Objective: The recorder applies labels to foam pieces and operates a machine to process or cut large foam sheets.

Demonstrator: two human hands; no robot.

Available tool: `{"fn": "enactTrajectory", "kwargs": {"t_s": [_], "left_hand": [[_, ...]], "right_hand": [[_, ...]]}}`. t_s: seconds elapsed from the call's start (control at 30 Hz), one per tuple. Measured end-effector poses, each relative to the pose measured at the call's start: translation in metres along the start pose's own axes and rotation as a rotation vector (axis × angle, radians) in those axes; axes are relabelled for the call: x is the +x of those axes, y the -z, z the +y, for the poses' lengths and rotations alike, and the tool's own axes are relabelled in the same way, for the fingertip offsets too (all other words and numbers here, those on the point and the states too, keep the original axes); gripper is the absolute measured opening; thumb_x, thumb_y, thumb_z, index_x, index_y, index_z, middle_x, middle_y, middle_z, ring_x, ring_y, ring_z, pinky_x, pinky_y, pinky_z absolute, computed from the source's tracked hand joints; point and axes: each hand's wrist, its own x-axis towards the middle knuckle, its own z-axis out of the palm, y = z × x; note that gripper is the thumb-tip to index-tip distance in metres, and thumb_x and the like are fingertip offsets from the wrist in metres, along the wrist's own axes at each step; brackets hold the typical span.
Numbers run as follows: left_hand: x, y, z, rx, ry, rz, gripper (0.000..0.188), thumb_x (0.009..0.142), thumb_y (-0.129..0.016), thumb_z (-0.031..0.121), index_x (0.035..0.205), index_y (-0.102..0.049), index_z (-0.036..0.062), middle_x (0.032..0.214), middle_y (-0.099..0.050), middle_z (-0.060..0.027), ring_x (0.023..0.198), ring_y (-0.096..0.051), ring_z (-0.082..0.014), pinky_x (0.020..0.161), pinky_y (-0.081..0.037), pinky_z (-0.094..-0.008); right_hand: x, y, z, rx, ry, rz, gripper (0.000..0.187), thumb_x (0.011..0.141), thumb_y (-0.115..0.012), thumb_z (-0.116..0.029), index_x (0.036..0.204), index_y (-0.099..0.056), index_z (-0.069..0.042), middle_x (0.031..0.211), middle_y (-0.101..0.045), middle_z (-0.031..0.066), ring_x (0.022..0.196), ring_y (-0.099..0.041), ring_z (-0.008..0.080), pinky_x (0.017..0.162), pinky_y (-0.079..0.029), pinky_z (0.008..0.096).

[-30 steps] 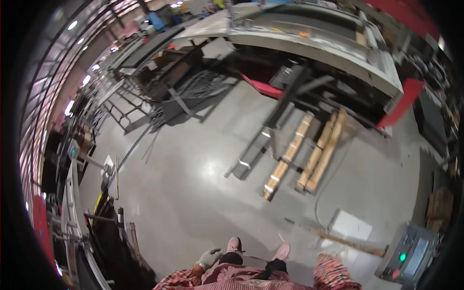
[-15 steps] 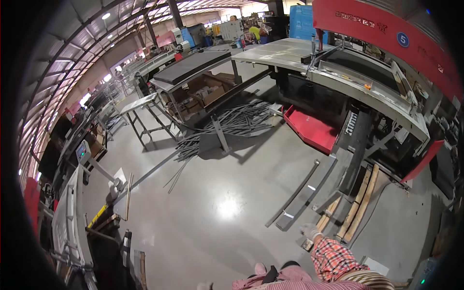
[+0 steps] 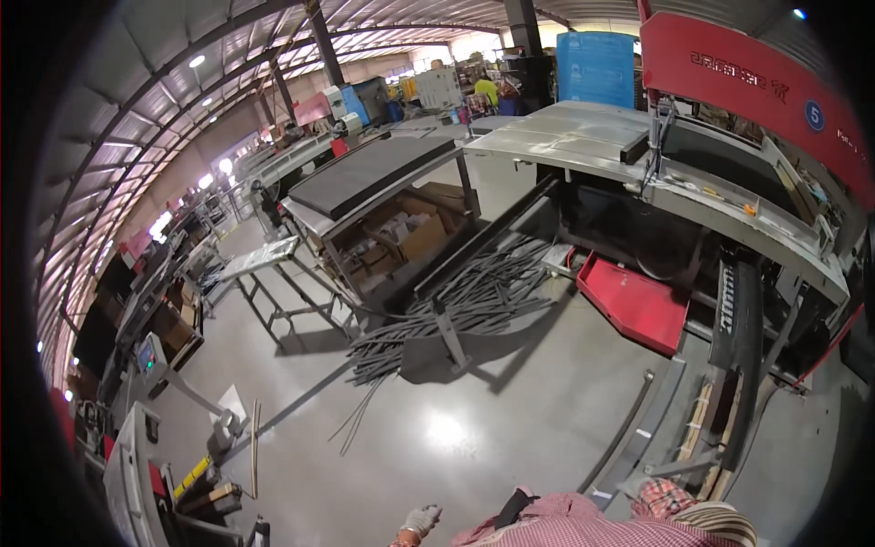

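Note:
My left hand [image 3: 421, 520], in a pale work glove, hangs over the bare floor at the lower edge. Its fingers look loosely apart, and nothing shows in them. My right hand [image 3: 640, 481], also gloved, is low at the right below a plaid sleeve [image 3: 663, 499]. It is beside the near ends of a long flat grey metal strip [image 3: 649, 424] and wooden battens [image 3: 697, 421]. Its fingers are too small and blurred to show whether they grip anything. A thin dark bar [image 3: 622, 428] lies left of the strip.
A large machine table [image 3: 556, 132] with a red beam [image 3: 738, 77] stands at the right, a red tray [image 3: 629, 305] beneath it. Grey offcuts [image 3: 483, 292] are heaped by a cart topped with dark sheets [image 3: 374, 178]. A trestle [image 3: 264, 260] and control panel [image 3: 148, 357] stand left.
The view has tilted up and shifted, so the machine sits lower and further right. My right hand is nearer my body. My left hand has come further into view.

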Motion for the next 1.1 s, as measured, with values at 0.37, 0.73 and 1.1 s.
{"fn": "enactTrajectory", "kwargs": {"t_s": [0.37, 0.73, 1.1], "left_hand": [[0.17, 0.086, 0.137, 0.73, -0.156, 0.005, 0.033, 0.081, -0.052, 0.034, 0.09, -0.065, 0.0048, 0.074, -0.06, -0.0125, 0.068, -0.058, -0.0225, 0.062, -0.047, -0.0344], [0.336, 0.057, 0.542, 0.183, -0.521, -0.485, 0.037, 0.083, -0.063, 0.021, 0.115, -0.055, 0.003, 0.086, -0.062, -0.0024, 0.074, -0.054, -0.0093, 0.069, -0.046, -0.0235], [0.344, -0.101, 0.655, 0.848, -0.596, -0.763, 0.034, 0.085, -0.057, 0.015, 0.116, -0.054, 0.0016, 0.095, -0.061, -0.0032, 0.084, -0.056, -0.0122, 0.077, -0.045, -0.0225]], "right_hand": [[0.022, 0.468, -0.205, 1.003, 0.258, 0.698, 0.034, 0.087, -0.053, -0.032, 0.102, -0.062, -0.003, 0.086, -0.066, 0.0091, 0.08, -0.061, 0.0216, 0.074, -0.046, 0.0327], [0.056, 0.23, -0.189, 0.929, -0.501, -0.077, 0.059, 0.082, -0.046, -0.058, 0.096, -0.066, -0.004, 0.101, -0.066, 0.0123, 0.079, -0.065, 0.0263, 0.071, -0.049, 0.0376], [0.149, 0.365, -0.104, 1.198, -0.249, 0.309, 0.056, 0.089, -0.039, -0.051, 0.12, -0.055, -0.007, 0.112, -0.06, 0.0188, 0.106, -0.055, 0.0339, 0.09, -0.042, 0.0414]]}}
